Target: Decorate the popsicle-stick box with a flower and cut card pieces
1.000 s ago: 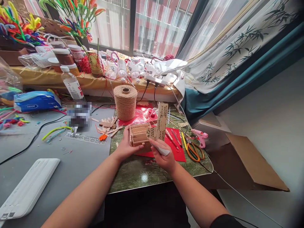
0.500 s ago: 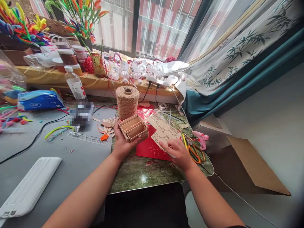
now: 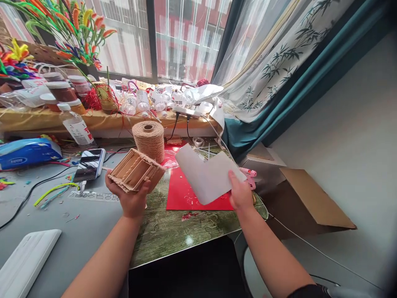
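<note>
My left hand (image 3: 132, 200) is wrapped round a small brown cardboard box (image 3: 136, 170), tilted so its divided inside faces me. Between thumb and fingers, my right hand (image 3: 242, 192) grips a sheet of paper (image 3: 207, 178) by its right edge. The sheet's plain whitish side faces me, and a notch is cut from its top edge. Under the sheet lies a red sheet (image 3: 178, 192) with small scraps on it. Just behind the box stands a spool of twine (image 3: 149, 138).
A phone (image 3: 89, 164) on a cable lies at left, near a blue tissue pack (image 3: 29, 153) and a water bottle (image 3: 77, 126). A pink glue gun (image 3: 250, 176) sits at the right edge, partly hidden. A power strip (image 3: 187, 111) rests on the sill. An open carton (image 3: 316, 198) stands right.
My right hand has lifted the paper off the red sheet and turned it from its printed side to the plain one. My left hand has moved left and tilted the box. The view has shifted right.
</note>
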Available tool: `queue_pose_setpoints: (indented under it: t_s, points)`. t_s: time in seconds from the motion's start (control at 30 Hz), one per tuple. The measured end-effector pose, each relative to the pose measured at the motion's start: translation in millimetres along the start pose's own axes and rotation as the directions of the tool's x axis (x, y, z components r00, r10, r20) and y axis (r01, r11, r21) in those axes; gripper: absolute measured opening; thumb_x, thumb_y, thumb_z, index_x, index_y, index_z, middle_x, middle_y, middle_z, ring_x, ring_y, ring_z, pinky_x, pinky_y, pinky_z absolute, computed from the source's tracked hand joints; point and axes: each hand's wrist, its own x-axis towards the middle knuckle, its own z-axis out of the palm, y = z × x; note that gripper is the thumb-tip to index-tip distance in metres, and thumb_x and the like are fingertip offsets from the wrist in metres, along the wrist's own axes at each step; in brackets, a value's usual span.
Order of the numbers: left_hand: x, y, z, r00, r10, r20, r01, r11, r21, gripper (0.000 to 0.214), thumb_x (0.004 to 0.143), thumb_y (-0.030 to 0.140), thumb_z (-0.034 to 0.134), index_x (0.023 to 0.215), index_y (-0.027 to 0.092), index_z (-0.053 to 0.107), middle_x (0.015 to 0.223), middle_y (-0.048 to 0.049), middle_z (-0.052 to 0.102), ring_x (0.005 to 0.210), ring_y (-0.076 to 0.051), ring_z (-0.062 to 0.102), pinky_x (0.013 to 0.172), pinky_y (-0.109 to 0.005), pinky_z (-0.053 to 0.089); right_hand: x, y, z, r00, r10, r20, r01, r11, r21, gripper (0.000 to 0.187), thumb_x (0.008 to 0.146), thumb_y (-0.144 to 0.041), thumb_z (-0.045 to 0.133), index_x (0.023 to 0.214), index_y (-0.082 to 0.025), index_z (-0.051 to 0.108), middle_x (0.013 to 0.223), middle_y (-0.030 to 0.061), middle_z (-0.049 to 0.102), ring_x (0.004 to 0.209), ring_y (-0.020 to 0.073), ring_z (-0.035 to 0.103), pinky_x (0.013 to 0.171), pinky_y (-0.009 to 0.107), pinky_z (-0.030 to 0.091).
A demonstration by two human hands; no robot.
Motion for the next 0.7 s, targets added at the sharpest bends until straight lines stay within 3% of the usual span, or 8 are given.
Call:
queue_pose_setpoints:
  t_s: [0.07,0.13,0.3,0.5,0.7]
  points:
    - [1,-1,-0.8,1.0,0.007,-0.003,-0.007,1.0,0.0,0.117,0.068,0.047,0.09,0.156,0.027,0.016,0.164,-0.0154,0.022,0.155,-0.032,0.029,0.129,-0.047,0.021,13,18,1,0.978,0.202,0.054,-0.205,0.977,0.061,0.049,0.078,-0.043,0.082,0.116,-0.015,0.072,0.113,0.0134,0.079,0.103,0.0315,0.076,0.091,0.048,0.064]
    - [1,-3,-1.4,1.0,-0.026,0.007,0.025,0.999,0.021,0.119,0.067,0.047,0.09,0.157,0.026,0.015,0.164,-0.0159,0.022,0.154,-0.032,0.03,0.129,-0.045,0.023,22,38,-2,0.954,0.3,0.014,-0.3,0.954,0.014,0.046,0.071,-0.041,0.086,0.105,-0.013,0.075,0.103,0.0143,0.081,0.095,0.0328,0.078,0.087,0.05,0.065]
    - [-2,0,-1.5,0.991,-0.103,0.088,0.101,0.995,0.024,0.12,0.065,0.046,0.091,0.158,0.025,0.016,0.163,-0.0156,0.022,0.152,-0.032,0.032,0.128,-0.047,0.025,27,64,-24,0.969,0.223,-0.108,-0.234,0.967,-0.101,0.046,0.071,-0.042,0.086,0.106,-0.014,0.076,0.114,0.0138,0.079,0.107,0.032,0.075,0.1,0.051,0.06]
    - [-5,-4,-1.3,0.962,-0.182,0.202,0.192,0.981,-0.035,0.123,0.061,0.051,0.093,0.159,0.031,0.02,0.165,-0.0133,0.023,0.152,-0.034,0.033,0.126,-0.048,0.03,27,46,-31,0.984,0.099,-0.146,-0.13,0.967,-0.221,0.05,0.073,-0.047,0.084,0.106,-0.011,0.077,0.119,0.0176,0.077,0.116,0.0352,0.072,0.103,0.048,0.058]
    - [-5,-9,2.7,0.893,-0.283,0.35,0.367,0.908,-0.203,0.115,0.07,0.069,0.08,0.16,0.031,0.02,0.165,-0.014,0.033,0.151,-0.034,0.038,0.123,-0.049,0.036,31,34,-19,0.997,0.081,-0.022,-0.081,0.996,-0.026,0.057,0.076,-0.047,0.082,0.121,-0.015,0.071,0.127,0.013,0.075,0.118,0.0308,0.072,0.105,0.047,0.058]
